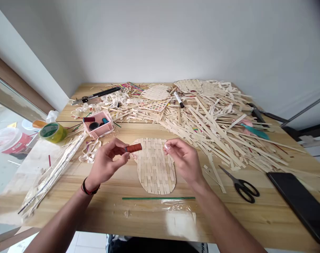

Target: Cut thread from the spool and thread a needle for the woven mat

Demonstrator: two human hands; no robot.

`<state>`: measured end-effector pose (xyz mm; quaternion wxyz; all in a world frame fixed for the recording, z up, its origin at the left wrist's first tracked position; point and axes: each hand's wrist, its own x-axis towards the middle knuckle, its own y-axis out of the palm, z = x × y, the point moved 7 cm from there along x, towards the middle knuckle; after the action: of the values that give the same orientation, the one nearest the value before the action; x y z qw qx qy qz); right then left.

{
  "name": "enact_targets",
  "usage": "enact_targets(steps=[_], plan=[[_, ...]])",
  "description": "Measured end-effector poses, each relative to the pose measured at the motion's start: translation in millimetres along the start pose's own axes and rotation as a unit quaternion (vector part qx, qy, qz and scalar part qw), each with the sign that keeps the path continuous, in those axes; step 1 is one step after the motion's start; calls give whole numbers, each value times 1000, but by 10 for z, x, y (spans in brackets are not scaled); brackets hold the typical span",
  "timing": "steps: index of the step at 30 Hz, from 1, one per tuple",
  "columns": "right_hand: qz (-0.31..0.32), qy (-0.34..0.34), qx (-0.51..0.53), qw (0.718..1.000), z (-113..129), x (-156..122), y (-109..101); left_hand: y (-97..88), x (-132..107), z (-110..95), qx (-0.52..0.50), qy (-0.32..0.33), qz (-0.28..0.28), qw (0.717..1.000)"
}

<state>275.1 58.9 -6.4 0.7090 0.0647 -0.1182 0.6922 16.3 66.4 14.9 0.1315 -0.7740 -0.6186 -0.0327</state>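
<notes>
Mid-frame on the desk (104,207), the woven piece (156,168) is already plaited and cut round. The left hand (107,160) grips a spool (134,148), its thread mostly unused; the right hand (185,158) pinches closed (any strand is indiscernible).

Passable between left hand (107,161) and right hand (185,160), over the woven piece (156,168), though narrowed by the orange-brown spool (134,148). Obstructed beyond by heaped strips (215,121); at left, by the pink box (103,131); at right, by scissors (237,181) and, farther out, the phone (298,205).
</notes>
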Motion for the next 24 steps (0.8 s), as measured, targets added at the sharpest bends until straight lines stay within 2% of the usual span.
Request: enact_targets(steps=[2, 5, 8, 11, 13, 19, 24], plan=[[-16, 24, 49, 998, -65, 22, -56, -23, 20, 33, -36, -16, -3, 999], [48, 42, 107, 992, -103, -3, 97, 56, 17, 56, -48, -9, 16, 999], [117, 77, 151, 979, -143, -96, 342, 164, -18, 51, 5, 34, 22, 999], [143, 109, 174, 968, -195, -171, 492, 265, -58, 40, 93, 80, 37, 992], [152, 107, 166, 968, -203, -185, 527, 311, -80, 43, 130, 95, 52, 986], [174, 80, 150, 970, -137, -191, 525, 389, -94, 102, 66, 29, 122, 990], [173, 86, 143, 971, -110, -244, 551, 393, -73, 97, 55, 6, 108, 993]])
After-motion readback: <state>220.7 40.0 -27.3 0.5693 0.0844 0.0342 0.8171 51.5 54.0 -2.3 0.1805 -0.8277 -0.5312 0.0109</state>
